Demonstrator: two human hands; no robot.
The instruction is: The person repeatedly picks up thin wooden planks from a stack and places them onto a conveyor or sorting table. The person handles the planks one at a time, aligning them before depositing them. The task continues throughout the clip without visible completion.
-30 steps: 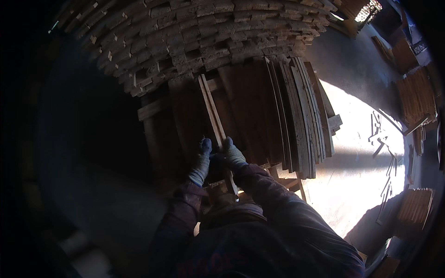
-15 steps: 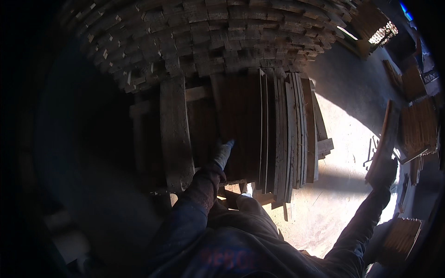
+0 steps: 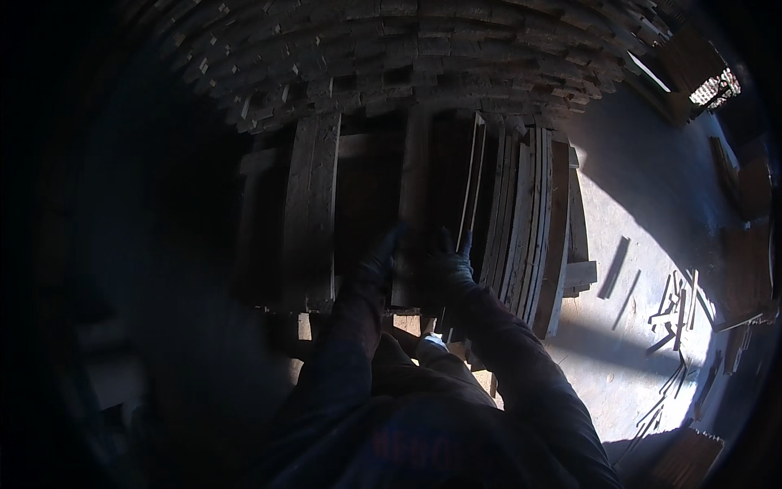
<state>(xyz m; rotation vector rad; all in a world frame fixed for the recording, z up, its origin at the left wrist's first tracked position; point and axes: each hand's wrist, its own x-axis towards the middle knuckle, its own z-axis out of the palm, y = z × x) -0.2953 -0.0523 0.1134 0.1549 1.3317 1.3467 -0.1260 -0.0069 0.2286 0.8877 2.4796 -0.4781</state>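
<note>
- Left hand (image 3: pixel 379 254), middle of the frame, is mostly a dim silhouette; its fingers point up the frame by a flat, dark wooden board (image 3: pixel 414 179); too shadowy to tell if they're grasping it or just resting there.
- Right hand (image 3: pixel 450 265), just right of center, looks greyish and fabric-covered; a couple of fingertips are spread apart beside some thin, pale-edged boards (image 3: pixel 473 179); can't tell whether they grip anything.
- That dark board runs lengthwise up the middle of the frame, straight-sided and dull; the thin ones stand close by, like narrow light lines.
- Right of center there's a row of rough planks (image 3: pixel 517 228), packed tight, long and slim; left of center lies a wide, grainy greyish plank section (image 3: pixel 311 204).
- Top of the frame is a big timber stack (image 3: pixel 391 49), all blocky, uneven ends; lower right, skinny wood strips (image 3: pixel 678 306) lie scattered over smooth, sunlit floor (image 3: pixel 599 326).
</note>
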